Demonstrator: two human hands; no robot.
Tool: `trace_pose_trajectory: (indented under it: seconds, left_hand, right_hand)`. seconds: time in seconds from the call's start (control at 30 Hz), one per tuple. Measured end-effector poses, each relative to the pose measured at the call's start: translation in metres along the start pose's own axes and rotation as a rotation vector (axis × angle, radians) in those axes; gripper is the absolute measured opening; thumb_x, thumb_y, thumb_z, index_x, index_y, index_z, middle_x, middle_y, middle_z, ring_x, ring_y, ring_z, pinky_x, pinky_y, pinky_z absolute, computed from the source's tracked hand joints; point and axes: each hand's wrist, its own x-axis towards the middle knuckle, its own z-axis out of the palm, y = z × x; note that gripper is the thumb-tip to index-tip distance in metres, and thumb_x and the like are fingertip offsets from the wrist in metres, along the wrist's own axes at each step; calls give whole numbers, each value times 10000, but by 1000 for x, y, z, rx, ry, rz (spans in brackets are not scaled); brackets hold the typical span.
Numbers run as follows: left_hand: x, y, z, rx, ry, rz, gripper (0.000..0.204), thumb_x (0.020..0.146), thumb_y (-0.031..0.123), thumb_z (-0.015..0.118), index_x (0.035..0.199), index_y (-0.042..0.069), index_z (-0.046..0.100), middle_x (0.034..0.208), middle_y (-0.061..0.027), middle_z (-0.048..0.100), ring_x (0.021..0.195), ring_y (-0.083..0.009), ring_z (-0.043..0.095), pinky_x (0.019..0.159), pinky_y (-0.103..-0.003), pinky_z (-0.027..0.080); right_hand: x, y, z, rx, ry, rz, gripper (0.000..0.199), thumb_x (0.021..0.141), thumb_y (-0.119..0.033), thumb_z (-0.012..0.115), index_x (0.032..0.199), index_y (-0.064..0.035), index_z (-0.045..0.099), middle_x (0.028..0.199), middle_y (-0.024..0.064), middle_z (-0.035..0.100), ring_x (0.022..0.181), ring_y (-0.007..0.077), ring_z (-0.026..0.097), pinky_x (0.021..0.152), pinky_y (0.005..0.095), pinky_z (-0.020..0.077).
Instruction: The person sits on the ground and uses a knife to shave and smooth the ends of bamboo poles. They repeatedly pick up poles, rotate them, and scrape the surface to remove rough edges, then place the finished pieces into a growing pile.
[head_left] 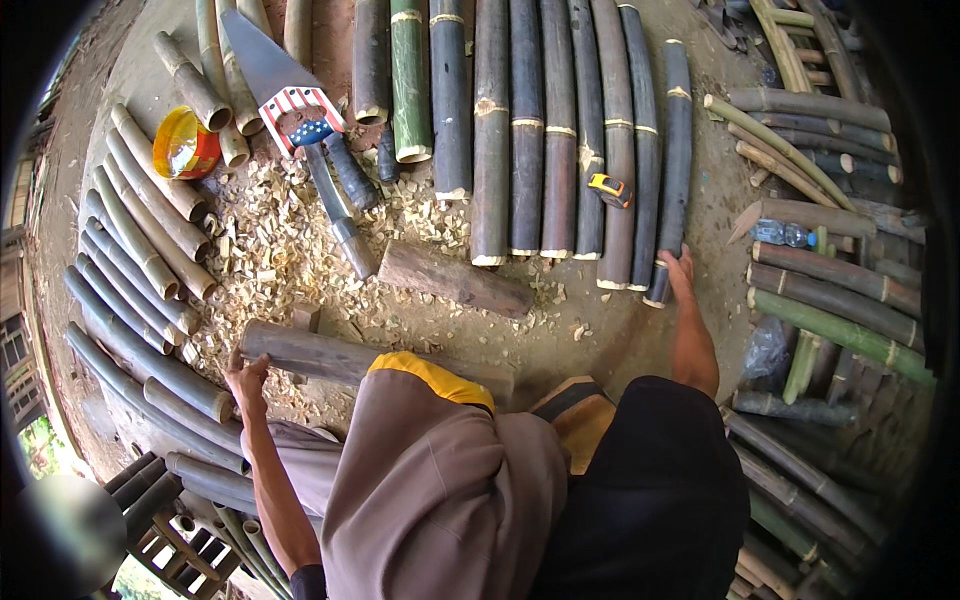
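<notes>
My right hand (pixel 681 270) reaches forward and closes on the near end of a dark bamboo pole (pixel 672 150), the rightmost in a row of long poles (pixel 540 130) laid side by side on the ground. My left hand (pixel 246 378) grips the left end of a grey wooden log (pixel 310 352) lying across in front of my knees. My legs, in grey and black trousers, fill the lower middle.
A short wooden block (pixel 455 280) lies among pale wood chips (pixel 270 250). A broad blade (pixel 255 50), a yellow-red tin (pixel 185 145), a yellow tape measure (pixel 608 188) and a water bottle (pixel 785 233) lie about. Cut bamboo pieces (pixel 140 250) are stacked left, more poles (pixel 830 300) right.
</notes>
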Motion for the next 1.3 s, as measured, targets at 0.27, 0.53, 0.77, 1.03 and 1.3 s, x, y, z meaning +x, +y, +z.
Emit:
trace_pose_trajectory:
  seconds: [0.27,0.53,0.77,1.03,1.3]
  left_hand:
    - [-5,-2,4,18,93,-24,728,690,-133,660,1362,-36,400,940,-72,601,622,-97,502,517,-220,399]
    - [-7,-2,-3,31,77,4,742,688,-93,668,1374,-18,395,1050,-94,609,729,-149,566,584,-250,442]
    - [-16,6,11,40,157,10,710,692,-118,653,1355,-29,416,1025,-108,619,651,-126,537,530,-235,415]
    - [-11,1,5,-20,58,56,717,686,-125,651,1352,-73,390,896,-66,590,582,-88,449,497,-230,367]
    - [-10,0,9,-55,84,23,707,693,-130,658,1353,-32,423,1134,-128,580,616,-94,461,520,-244,407]
  right_hand:
    - [-60,-63,57,-245,227,-158,484,851,-320,595,1244,-53,506,1111,246,547,1026,420,525,891,498,411]
    - [-47,-70,39,-577,475,-35,528,843,-300,601,1308,-98,453,1203,221,511,1097,401,495,934,493,396]
    - [-50,-89,71,-473,323,-538,486,805,-147,606,1271,-73,495,1131,195,539,1106,373,476,938,472,395]
    - [-32,-80,66,-454,304,-238,609,917,-390,533,1441,-212,279,1058,271,570,982,445,557,843,517,441]
    - [-6,-56,49,-158,31,-19,796,792,-462,639,1400,-54,328,1171,261,573,1077,404,558,928,462,425]
